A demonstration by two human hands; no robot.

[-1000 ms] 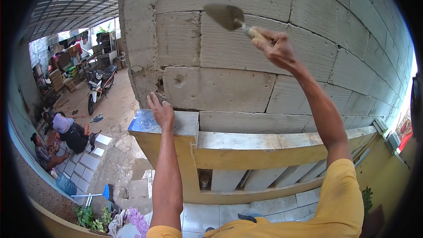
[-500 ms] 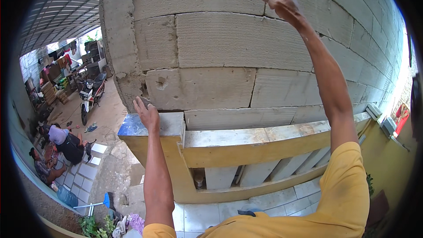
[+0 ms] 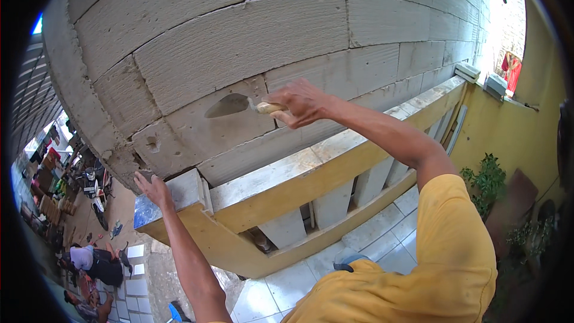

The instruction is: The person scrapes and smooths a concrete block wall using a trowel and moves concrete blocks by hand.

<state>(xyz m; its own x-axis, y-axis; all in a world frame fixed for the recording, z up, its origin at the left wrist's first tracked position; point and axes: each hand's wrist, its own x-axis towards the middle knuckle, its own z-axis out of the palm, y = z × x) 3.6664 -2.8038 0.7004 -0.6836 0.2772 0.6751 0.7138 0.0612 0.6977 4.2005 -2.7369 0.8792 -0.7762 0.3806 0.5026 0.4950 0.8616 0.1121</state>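
Observation:
My right hand (image 3: 299, 103) is closed around the wooden handle of a trowel (image 3: 226, 105); its pointed metal blade lies over a lower course of the pale block wall (image 3: 239, 42), right of a small chipped hole (image 3: 152, 143). My left hand (image 3: 154, 189) has its fingers apart at the wall's rough lower left corner, just above the blue-marked top of the yellow pillar (image 3: 185, 189); what lies under the fingertips is unclear. Below the wall runs a yellow slatted railing with a pale tiled top (image 3: 311, 162).
At lower left, two people (image 3: 89, 263) sit on loose tiles beside a parked motorbike (image 3: 97, 194) and clutter. A blue broom head (image 3: 177, 312) lies near the bottom edge. Plants (image 3: 484, 182) stand by a yellow wall at right, below blocks on a ledge (image 3: 496, 85).
The view has swung rightward and tilted. My right hand has brought the trowel down from high on the wall to a lower course. My left hand stays at the corner.

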